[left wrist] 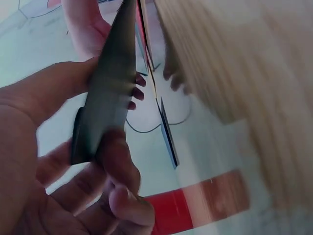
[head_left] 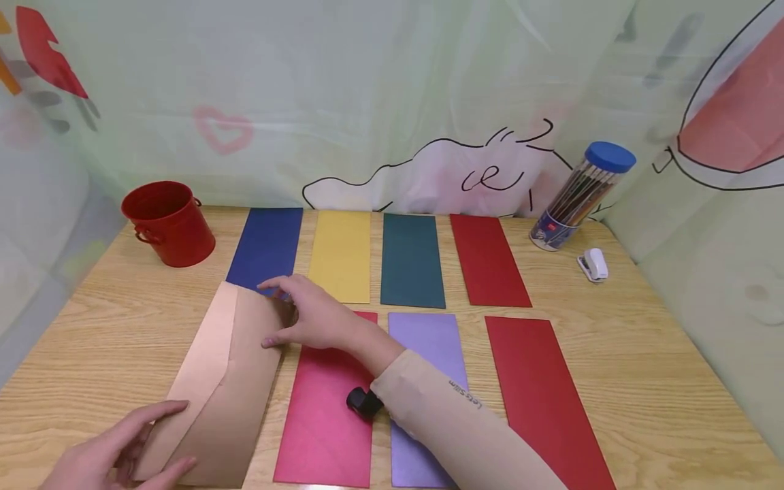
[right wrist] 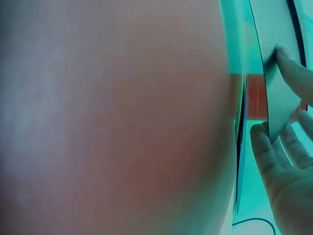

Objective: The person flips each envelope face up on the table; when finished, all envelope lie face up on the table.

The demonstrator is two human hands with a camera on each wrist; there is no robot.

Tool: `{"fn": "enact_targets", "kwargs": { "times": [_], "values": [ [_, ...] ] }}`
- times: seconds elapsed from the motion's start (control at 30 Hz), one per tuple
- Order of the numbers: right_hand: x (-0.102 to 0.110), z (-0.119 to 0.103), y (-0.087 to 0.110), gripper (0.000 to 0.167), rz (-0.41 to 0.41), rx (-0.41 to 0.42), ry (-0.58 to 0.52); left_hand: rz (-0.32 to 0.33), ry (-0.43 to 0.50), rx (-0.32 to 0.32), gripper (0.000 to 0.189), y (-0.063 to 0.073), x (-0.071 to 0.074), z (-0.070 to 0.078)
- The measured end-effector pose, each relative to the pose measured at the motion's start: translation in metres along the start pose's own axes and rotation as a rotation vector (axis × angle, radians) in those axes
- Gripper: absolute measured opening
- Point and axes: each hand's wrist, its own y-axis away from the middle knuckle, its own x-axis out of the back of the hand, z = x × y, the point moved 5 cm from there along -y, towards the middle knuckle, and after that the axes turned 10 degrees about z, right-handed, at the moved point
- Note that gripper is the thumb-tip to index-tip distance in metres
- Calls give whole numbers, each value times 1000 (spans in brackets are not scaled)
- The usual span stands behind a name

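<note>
A bronze-gold envelope [head_left: 245, 381] is held at a tilt above the left part of the table, its pointed flap [head_left: 205, 340] facing up. My left hand [head_left: 101, 452] grips the near end, fingers on both sides of it. At the far right edge my right hand [head_left: 318, 316] holds it between thumb and curled fingers. In the left wrist view the envelope [left wrist: 110, 83] appears edge-on and blurred, with left fingers [left wrist: 120, 161] wrapped about its end. A large blurred skin surface fills most of the right wrist view, beside the envelope [right wrist: 276, 63].
Flat paper rectangles lie in two rows: blue [head_left: 269, 245], yellow [head_left: 339, 255], teal [head_left: 412, 262] and red [head_left: 490, 262] behind, pink [head_left: 324, 429], lilac [head_left: 429, 347] and red [head_left: 545, 395] in front. A red bucket [head_left: 184, 235], pencil tub [head_left: 582, 194] and white stapler [head_left: 593, 264] stand around them.
</note>
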Motion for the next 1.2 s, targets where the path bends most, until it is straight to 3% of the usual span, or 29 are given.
{"fn": "enact_targets", "kwargs": {
  "times": [0.17, 0.37, 0.63, 0.77, 1.2],
  "values": [
    [-4, 0, -2, 82, -65, 5, 99, -116, -123, -13, 79, -5, -5, -12],
    [-9, -1, -6, 81, -137, -12, 180, -380, -218, -1, 94, -7, -11, -25],
    [-14, 0, -8, 74, -204, 4, 270, -559, -293, 18, 105, -10, -19, -30],
    [-17, -1, -9, 72, -222, 38, 317, -601, -308, 12, 104, -11, -23, -32],
    [-23, -3, -11, 67, -230, 47, 439, -607, -336, -4, 106, -10, -28, -34]
  ]
}}
